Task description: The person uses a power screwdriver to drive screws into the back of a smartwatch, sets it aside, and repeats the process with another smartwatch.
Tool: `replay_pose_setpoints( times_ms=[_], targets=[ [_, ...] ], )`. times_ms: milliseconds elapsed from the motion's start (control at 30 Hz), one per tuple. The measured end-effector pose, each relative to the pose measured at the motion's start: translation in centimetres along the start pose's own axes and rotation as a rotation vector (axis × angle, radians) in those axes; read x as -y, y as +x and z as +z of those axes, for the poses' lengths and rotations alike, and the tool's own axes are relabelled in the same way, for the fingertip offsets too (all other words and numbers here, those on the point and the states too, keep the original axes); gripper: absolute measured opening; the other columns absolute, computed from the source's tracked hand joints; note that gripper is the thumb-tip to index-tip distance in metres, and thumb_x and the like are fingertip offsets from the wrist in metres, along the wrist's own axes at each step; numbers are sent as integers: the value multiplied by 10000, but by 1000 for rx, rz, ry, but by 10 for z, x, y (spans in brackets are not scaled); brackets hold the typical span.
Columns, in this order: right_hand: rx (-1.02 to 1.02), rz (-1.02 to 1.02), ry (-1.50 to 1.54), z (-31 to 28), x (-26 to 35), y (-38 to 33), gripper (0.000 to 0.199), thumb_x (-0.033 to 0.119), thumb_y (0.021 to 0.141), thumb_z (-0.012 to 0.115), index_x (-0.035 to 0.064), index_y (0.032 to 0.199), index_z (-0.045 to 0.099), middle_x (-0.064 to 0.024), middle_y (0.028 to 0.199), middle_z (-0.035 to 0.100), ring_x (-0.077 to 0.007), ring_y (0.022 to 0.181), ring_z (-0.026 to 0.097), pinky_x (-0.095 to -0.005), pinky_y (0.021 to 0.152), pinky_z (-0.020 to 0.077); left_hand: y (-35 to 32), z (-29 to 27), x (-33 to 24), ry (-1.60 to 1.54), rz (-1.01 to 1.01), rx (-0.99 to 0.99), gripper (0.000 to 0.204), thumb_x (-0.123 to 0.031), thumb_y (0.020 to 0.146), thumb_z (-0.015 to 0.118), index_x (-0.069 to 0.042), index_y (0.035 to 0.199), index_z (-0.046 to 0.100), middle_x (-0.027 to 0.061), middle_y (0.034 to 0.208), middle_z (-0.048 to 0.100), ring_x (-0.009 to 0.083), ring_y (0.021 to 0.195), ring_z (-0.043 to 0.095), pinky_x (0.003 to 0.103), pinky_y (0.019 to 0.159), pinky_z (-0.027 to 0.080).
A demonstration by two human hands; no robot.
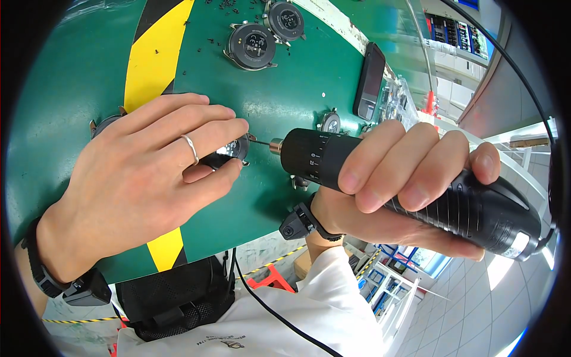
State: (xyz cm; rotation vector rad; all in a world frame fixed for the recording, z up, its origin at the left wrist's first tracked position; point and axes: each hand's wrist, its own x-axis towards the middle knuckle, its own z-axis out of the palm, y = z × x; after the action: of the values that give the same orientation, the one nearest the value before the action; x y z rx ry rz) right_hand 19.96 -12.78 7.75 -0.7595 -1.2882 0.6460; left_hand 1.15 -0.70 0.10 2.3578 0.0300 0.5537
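Note:
My left hand (143, 169), a ring on one finger, rests on the green table. Its thumb and fingers hold a dark round watch case (237, 150), which they partly cover. My right hand (410, 178) is wrapped round a black electric screwdriver (318, 156), held nearly level and pointing left. Its thin bit (260, 142) reaches the edge of that watch case by a lug; the exact contact is too small to make out. Part of another watch case (106, 126) shows from behind the left hand.
Two watch cases (253, 46) (285, 21) lie at the far side with small black screws (229, 5) scattered about. A smaller watch case (330, 123) and a phone (370, 80) are to the right. Yellow-black tape (157, 56) crosses the green table (77, 65). A cable trails from the screwdriver.

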Motion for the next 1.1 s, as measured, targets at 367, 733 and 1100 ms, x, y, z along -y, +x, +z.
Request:
replay_pose_setpoints(
  times_ms=[367,733,1100],
  targets=[
    [-220,-119,112,10,-7,-3,644,567,1016,531,-16,1277,446,-61,801,512,-163,531,513,-295,401,461,3,0,4,64,168,19,279,-56,740,725,-37,1018,733,31,1239,669,259,1119,659,399,962,567],
    [-181,-65,74,1,-5,-10,743,645,1002,476,-25,1317,426,-60,777,507,-152,499,499,-299,368,452,13,-10,-4,74,-73,-12,614,-24,702,722,25,1300,590,166,1407,586,392,1244,589,463,1075,472],
    [25,11,39,-7,-2,-13,742,610,999,525,-18,1372,391,-78,787,536,-151,431,523,-306,343,511,6,3,7,99,127,-12,363,-61,688,713,-36,1051,711,106,1248,648,317,1134,642,412,917,563]
  ],
)
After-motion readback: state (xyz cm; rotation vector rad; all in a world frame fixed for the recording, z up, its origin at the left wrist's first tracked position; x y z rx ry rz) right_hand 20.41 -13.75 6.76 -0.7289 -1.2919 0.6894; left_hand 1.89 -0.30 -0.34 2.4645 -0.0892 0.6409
